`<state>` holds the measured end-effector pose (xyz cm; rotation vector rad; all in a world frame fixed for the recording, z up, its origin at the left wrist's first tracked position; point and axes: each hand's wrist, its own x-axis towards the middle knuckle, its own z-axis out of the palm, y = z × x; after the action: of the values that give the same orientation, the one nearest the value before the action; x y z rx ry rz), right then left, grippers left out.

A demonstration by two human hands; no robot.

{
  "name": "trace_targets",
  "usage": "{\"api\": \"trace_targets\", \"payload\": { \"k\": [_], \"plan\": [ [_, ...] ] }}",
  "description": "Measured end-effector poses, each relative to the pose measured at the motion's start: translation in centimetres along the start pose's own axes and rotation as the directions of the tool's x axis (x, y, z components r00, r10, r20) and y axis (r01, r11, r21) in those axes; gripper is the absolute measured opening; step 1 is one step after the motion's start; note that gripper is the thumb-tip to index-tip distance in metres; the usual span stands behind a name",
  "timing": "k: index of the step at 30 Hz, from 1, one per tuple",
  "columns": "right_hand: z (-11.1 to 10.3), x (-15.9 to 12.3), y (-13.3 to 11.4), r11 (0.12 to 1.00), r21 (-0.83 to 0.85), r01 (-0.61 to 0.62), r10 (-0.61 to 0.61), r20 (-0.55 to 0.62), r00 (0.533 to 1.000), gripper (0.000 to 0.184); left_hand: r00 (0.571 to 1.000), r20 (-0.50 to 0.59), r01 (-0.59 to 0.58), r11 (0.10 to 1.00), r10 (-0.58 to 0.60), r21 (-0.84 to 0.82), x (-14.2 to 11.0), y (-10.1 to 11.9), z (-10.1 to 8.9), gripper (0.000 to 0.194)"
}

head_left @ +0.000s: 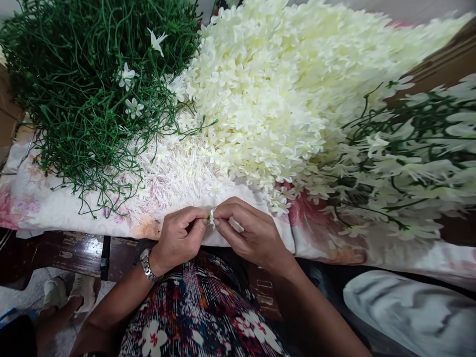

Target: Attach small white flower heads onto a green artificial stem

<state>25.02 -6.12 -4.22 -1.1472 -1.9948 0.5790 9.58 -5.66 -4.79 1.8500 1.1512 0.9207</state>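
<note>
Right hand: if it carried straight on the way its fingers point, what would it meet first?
The right hand points leftward at the small white flower pinched between both hands; just past that it would meet the left hand, whose fingertips already nearly touch it.

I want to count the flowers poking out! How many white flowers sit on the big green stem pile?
3. One white star-shaped flower sits near the top of the tangled green stem pile, one in the middle, one just below. More may hide inside.
</note>
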Motion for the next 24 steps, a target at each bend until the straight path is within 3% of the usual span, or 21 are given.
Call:
{"api": "trace_targets", "payload": {
  "k": [5,13,24],
  "plan": [
    [-0.4,-0.2,0.1,0.997,0.060,-0.047,0.050,-0.060,0.997,0.010,0.999,-0.009,-0.038,0.999,0.038,0.013,-0.1,0.6,-0.4,0.012],
    [-0.2,-0.6,0.1,0.999,0.037,-0.037,0.039,-0.046,0.998,0.012,0.996,0.043,-0.087,0.990,0.082,0.109,0.1,0.6,-0.3,0.015],
    [0.4,0.0,0.0,1.000,-0.022,-0.014,0.013,-0.045,0.999,0.011,0.999,-0.017,-0.050,0.997,0.049,-0.059,0.2,-0.8,0.3,0.015]
  ]
}}
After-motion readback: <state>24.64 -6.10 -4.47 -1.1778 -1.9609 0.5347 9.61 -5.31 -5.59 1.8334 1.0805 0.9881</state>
